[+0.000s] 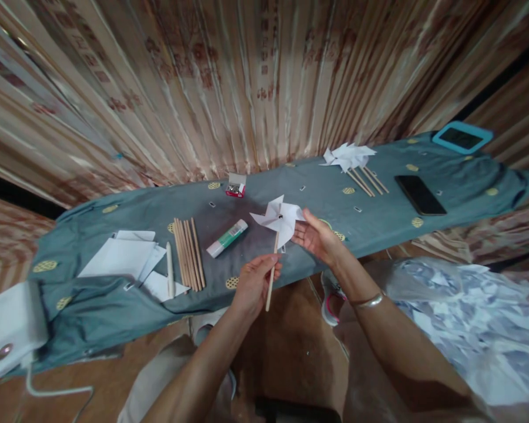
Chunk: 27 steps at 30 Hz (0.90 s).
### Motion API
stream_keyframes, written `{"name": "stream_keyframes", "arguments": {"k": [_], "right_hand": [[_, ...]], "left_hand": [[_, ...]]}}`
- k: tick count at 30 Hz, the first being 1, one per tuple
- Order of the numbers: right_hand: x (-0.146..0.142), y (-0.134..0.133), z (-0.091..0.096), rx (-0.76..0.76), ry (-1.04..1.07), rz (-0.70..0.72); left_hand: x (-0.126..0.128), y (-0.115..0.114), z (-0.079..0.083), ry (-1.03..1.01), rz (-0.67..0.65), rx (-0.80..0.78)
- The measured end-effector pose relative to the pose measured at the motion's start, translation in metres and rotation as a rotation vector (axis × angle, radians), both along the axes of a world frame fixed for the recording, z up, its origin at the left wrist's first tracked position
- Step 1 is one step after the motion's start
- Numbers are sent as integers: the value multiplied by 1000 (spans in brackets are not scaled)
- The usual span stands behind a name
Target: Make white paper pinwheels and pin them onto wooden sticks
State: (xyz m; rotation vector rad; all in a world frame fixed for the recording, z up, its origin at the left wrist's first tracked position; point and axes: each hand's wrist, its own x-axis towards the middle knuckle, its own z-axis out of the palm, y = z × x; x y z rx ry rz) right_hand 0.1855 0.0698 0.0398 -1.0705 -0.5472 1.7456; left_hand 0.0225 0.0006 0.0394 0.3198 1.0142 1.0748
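Note:
A white paper pinwheel (pixel 278 218) on a thin wooden stick (pixel 271 282) is held up over the near edge of a table covered in grey-blue cloth (pixel 114 305). My left hand (pixel 254 283) is closed round the stick below the paper head. My right hand (pixel 318 238) pinches the right blade of the pinwheel with its fingertips. A metal bangle sits on my right wrist.
On the cloth lie a row of wooden sticks (pixel 188 254), white paper sheets (pixel 130 258), a glue stick (pixel 227 238), a small red box (pixel 235 186), finished pinwheels (pixel 350 157), a black phone (pixel 420 195) and a teal-framed tablet (pixel 462 137). A bag of paper scraps (pixel 471 317) sits lower right.

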Motion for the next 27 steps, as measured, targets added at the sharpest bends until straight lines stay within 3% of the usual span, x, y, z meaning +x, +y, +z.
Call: {"name": "stream_keyframes", "arguments": {"k": [8,16,27], "right_hand": [[8,14,-2,114,-131,-93],[-1,0,5,135,-42,99],[-15,-4,10,188,-31,149]], "left_hand": [[-3,1,-8,38,-26,-20],[-7,5,-10,70,-13,6],[-5,13,-9,107,13,61]]}}
